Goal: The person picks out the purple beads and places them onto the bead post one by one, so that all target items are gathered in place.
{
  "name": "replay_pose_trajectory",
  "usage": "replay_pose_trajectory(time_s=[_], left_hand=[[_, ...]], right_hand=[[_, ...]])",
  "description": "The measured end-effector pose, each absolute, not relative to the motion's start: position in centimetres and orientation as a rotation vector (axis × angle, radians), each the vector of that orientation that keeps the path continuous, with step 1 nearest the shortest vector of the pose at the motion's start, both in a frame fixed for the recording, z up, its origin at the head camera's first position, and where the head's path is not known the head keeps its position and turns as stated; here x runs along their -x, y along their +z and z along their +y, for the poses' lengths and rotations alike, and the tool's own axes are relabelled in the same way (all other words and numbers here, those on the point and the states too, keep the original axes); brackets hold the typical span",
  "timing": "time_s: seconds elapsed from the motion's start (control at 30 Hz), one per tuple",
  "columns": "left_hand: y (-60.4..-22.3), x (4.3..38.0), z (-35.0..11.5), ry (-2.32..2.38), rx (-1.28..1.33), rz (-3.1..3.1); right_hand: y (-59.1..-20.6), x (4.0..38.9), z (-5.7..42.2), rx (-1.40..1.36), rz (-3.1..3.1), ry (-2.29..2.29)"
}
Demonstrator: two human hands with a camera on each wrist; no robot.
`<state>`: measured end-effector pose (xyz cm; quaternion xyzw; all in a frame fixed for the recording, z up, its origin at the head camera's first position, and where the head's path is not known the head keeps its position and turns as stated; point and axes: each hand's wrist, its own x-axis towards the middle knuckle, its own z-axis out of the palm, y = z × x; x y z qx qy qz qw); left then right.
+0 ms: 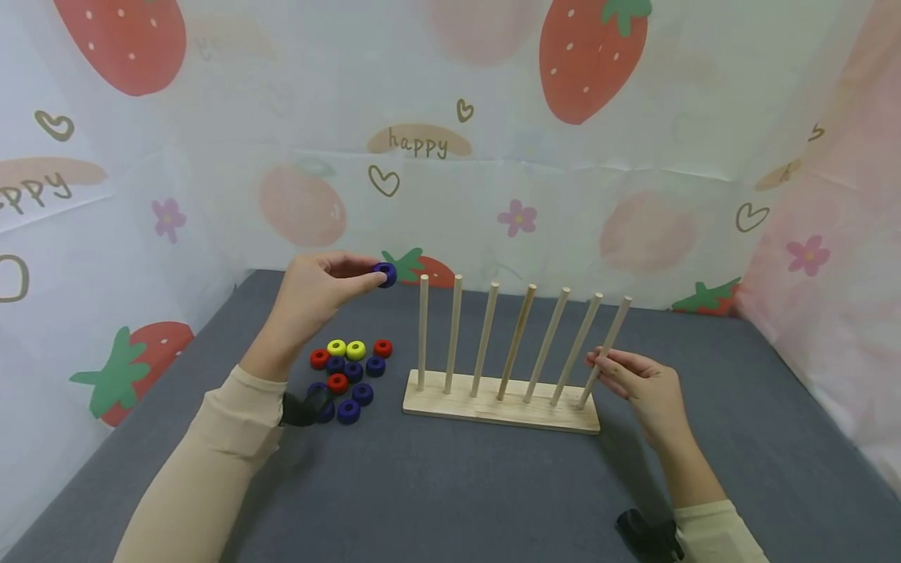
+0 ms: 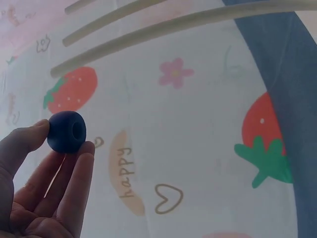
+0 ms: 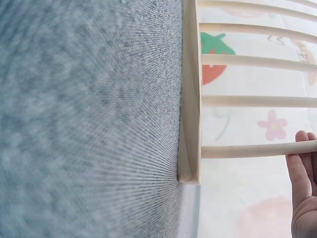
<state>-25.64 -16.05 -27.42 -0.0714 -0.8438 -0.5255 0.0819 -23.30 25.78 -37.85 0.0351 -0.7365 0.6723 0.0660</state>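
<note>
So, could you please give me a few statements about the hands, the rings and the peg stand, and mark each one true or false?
1. The left hand pinches a dark blue ring. True.
2. Seven pegs stand on the wooden base. True.
3. The right hand holds a yellow ring. False: it grips the rightmost peg.
4. Two yellow rings lie on the table, left of the wooden base. True.
5. A ring sits on one of the pegs. False: all seven pegs are bare.
</note>
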Motion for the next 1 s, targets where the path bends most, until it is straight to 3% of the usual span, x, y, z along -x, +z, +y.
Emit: replay_pose_trajectory(time_s=[1.0], left_hand=[[-25.6,25.6,-13.2,-1.686,0.391,-2.426]], right_hand=[[-37.9,23.2,25.9,-0.114,-2.223,2.017]])
